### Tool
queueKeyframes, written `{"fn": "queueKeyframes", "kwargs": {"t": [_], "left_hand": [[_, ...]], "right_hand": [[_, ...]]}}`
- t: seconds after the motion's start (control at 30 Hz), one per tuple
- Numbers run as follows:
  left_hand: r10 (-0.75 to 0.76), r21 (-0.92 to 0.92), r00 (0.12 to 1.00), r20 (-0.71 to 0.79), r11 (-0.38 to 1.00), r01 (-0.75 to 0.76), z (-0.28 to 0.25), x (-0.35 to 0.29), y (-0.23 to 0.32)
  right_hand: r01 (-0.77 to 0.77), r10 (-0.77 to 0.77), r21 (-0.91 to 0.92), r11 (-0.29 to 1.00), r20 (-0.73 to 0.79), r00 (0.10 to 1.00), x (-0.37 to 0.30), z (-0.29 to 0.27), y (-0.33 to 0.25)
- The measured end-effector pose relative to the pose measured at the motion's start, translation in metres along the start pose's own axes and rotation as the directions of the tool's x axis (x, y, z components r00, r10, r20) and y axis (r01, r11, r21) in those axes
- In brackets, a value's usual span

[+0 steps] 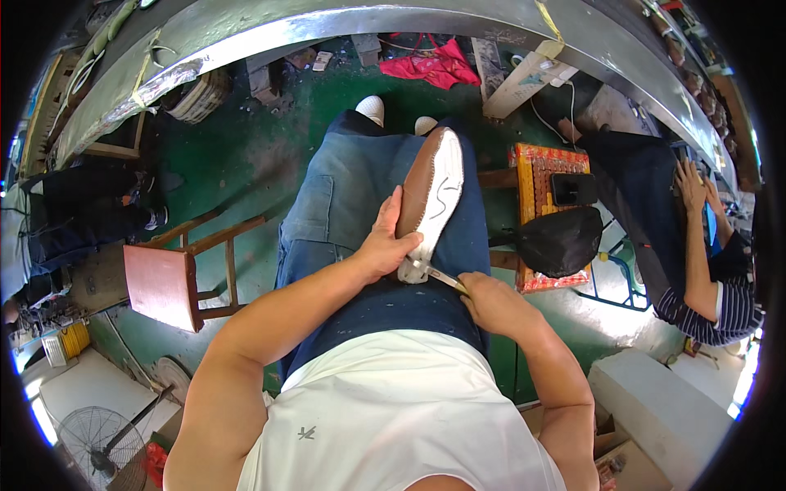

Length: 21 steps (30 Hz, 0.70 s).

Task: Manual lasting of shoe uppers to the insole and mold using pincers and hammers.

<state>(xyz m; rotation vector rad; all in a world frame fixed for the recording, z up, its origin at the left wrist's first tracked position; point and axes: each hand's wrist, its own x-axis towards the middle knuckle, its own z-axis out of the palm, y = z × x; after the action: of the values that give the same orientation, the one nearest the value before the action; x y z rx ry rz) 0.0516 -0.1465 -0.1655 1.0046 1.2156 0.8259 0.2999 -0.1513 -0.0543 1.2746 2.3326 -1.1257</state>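
A brown shoe [417, 184] lies lengthwise over my lap, its pale underside turned up, with a dark wavy line drawn on it. Stitching or notches run along the edge between brown and white. My left hand [387, 243] grips the shoe near its narrower near end, thumb pressed on the underside. My right hand [494, 304] is closed round the pale handle of a hand tool with a metal head [432, 271]. That metal end touches or nearly touches the shoe's near end; its exact shape is too small to make out.
A wooden stool [160, 282] stands at left. On the right, a low bench with an orange patterned top [536, 176] bears a phone [574, 189] and a black bag [561, 241]. A metal-edged worktable [327, 23] curves across ahead. A co-worker's hands [694, 184] show at right; a fan [100, 450] stands lower left.
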Motion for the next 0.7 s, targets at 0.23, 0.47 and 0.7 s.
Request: {"fn": "queueKeyframes", "kwargs": {"t": [0.23,0.47,0.7], "left_hand": [[-0.017,0.084,0.995,-0.098,0.996,0.026,0.006,0.001,-0.001],[-0.143,-0.365,0.970,0.197,0.908,0.208,-0.020,-0.002,0.014],[-0.175,-0.555,0.944,0.280,0.773,0.308,-0.026,-0.007,0.015]], "right_hand": [[-0.007,-0.013,0.108,0.994,0.182,0.983,0.006,-0.019,0.001],[0.047,-0.043,0.093,0.995,-0.045,0.998,0.006,0.002,-0.006],[0.046,-0.045,0.126,0.991,-0.010,0.999,0.009,-0.001,-0.007]]}}
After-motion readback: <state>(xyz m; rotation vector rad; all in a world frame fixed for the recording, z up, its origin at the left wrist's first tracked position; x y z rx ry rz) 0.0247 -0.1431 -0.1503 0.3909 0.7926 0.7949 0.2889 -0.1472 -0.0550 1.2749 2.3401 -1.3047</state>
